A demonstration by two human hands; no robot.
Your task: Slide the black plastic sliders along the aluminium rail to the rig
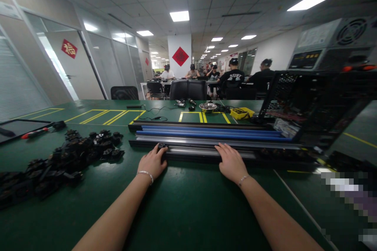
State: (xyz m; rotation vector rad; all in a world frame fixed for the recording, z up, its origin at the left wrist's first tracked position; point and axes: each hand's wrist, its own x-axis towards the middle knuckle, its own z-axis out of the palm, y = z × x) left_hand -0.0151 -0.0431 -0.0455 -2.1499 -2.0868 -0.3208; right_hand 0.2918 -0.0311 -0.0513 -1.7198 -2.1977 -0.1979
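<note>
Long metal rails lie side by side across the green table, among them a blue rail (206, 132) and a nearer silver-grey rail (194, 151) with dark edges. At the near rail's left end, my left hand (152, 161) has its thumb and fingers around a small black part (161, 146). My right hand (232, 163) rests on the same rail farther right, fingers spread and flat, holding nothing. Several small dark parts (273, 152) sit along the rail's right end.
A pile of black parts (88, 149) covers the left side. An open computer case (318, 106) stands at the right. Farther back are a metal bowl (207, 106), a yellow object (242, 113) and cables. A red-handled tool (35, 132) lies far left. People sit beyond.
</note>
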